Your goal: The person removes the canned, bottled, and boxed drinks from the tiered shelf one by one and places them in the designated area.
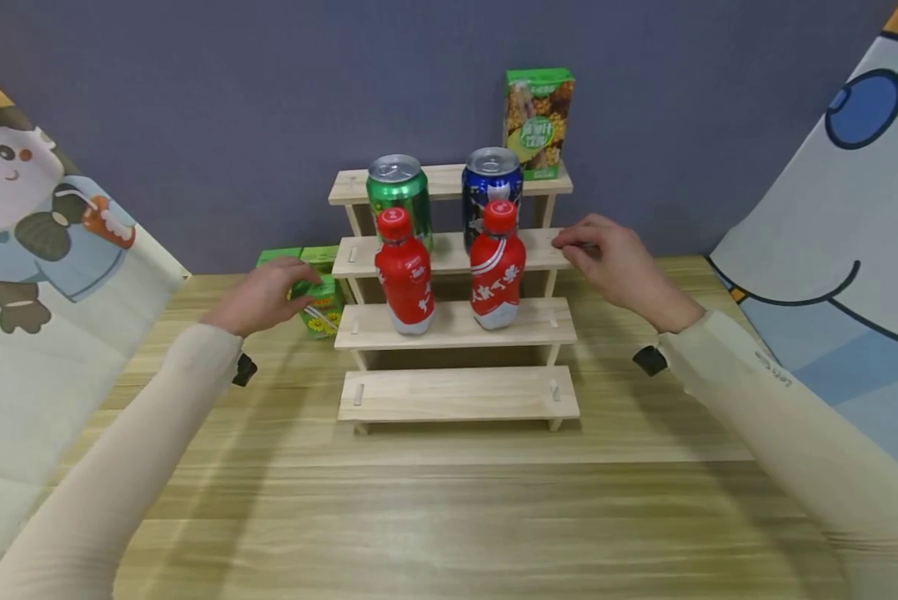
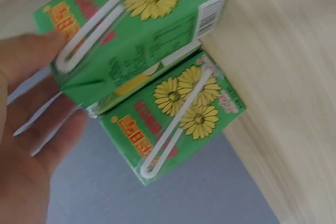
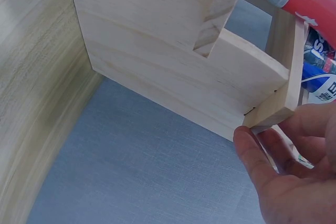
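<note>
My left hand (image 1: 268, 296) is at the green drink cartons on the left. Its thumb lies on the front of the nearer carton (image 2: 131, 40), by the bent white straw, with the fingers behind its top edge. Another carton (image 2: 176, 119) with yellow flowers stands close beside it. My right hand (image 1: 606, 254) pinches the right end of a tier on the wooden stepped rack (image 1: 456, 396). In the right wrist view, the thumb (image 3: 247, 142) is under the board's end and the fingers (image 3: 310, 121) are over it.
Two red bottles (image 1: 407, 279) stand on the second tier from the bottom. Behind them are a green can (image 1: 399, 187) and a blue can (image 1: 486, 183). A green and brown carton (image 1: 539, 125) stands at the top right. Printed cloth panels flank the wooden tabletop (image 1: 449, 517).
</note>
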`<state>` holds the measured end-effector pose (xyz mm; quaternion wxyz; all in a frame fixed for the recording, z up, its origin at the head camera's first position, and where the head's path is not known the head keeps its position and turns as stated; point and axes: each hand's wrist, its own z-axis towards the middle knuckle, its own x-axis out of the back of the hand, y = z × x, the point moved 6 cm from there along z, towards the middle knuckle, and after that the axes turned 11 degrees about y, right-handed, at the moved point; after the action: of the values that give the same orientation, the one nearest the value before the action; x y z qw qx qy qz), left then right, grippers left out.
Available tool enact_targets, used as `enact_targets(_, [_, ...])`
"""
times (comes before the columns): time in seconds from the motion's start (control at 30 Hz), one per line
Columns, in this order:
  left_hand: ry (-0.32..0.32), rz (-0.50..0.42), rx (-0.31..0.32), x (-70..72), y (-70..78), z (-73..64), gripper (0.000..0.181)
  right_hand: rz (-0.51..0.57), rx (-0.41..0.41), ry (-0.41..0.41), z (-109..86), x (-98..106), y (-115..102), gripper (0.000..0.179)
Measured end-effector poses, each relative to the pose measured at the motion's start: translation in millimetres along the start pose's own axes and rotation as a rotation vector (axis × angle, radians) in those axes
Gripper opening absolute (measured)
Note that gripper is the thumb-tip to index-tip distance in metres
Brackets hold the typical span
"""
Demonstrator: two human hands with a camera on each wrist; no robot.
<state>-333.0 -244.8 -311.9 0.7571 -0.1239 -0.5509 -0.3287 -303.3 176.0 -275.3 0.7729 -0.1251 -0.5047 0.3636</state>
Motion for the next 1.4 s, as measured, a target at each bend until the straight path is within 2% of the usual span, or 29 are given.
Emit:
enact_targets(0.2, [0.083,0.042,-0.047,-3.9,2.1,2.4,0.022,-0.006,0.010,0.011,-1.2,2,0,0.021])
enact_targets(0.5, [0.096,0.083,-0.046,-10.3,1.0,9.2,0.022,-0.018,-0.014,0.009,-3.1,3,1,0.021])
enact_targets(0.93, [0.135,0.089,-0.060,-8.0,-2.8,13.3,0.022,-0.028,0.011,0.033,-3.2,5,1,0.021])
enact_targets(1.23, [0.133,0.083,-0.042,-9.9,-8.2,9.5,0.023,-0.030,0.000,0.006,-1.1,1,-1,0.022])
enact_targets(1.4, [0.105,0.060,0.013,-9.5,-8.8,8.4,0.022,-0.026,-0.002,-0.002,-1.0,0,-2,0.022])
